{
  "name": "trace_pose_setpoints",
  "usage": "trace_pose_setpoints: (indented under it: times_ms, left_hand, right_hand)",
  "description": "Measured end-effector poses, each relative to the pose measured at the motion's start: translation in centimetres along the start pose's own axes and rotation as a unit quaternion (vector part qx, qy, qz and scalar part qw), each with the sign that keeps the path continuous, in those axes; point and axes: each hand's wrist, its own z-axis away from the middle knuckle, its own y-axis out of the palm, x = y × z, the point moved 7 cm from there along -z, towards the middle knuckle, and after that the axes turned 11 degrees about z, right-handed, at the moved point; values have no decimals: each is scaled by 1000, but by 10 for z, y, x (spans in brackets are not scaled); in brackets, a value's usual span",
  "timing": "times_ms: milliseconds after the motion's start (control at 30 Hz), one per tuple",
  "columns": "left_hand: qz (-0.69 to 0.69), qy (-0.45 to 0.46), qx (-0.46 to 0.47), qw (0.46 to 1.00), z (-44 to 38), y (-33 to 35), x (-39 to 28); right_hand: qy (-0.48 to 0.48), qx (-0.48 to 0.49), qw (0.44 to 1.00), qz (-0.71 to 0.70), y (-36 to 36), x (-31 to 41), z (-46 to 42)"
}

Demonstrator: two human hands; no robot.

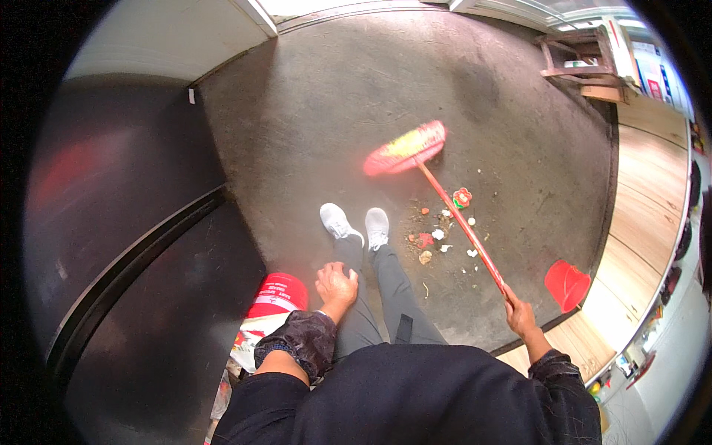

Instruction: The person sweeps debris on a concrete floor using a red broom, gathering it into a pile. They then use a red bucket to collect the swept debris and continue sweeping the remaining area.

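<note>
My right hand [520, 317] grips the red handle of a broom [464, 225]. The broom's head, with pink and yellow bristles, is over the floor ahead of my shoes and looks blurred. My left hand [337, 289] holds nothing and rests against my left knee, fingers bent and thumb apart. Below the broom handle lies a loose pile of litter: white scraps [438, 234], a red scrap [426, 240], a tan piece [425, 257] and crumbs. A red flower-shaped piece [461, 198] lies right beside the handle.
A red dustpan [567, 285] stands by the wooden cabinets [639, 222] on the right. To my left are a red-and-white bucket [278, 295] and a dark, glossy cabinet or appliance [144, 222]. A wooden stool [581, 53] is at the far right, and a doorway [356, 11] lies ahead.
</note>
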Motion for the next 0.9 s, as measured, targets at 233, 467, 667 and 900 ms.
trace_pose_setpoints:
  times_ms: [233,467,667,900]
  left_hand:
    - [-19,-10,23,1000,-1,2,3]
    - [-29,29,12,999,0,6,-1]
    - [-56,28,21,998,-1,13,2]
    - [-93,48,53,993,0,11,-16]
  right_hand:
    - [3,-75,997,-23,-35,-35,60]
    - [83,-82,987,-111,19,-31,3]
    - [146,-5,974,-172,64,-33,112]
    - [136,-160,950,-230,53,-82,48]
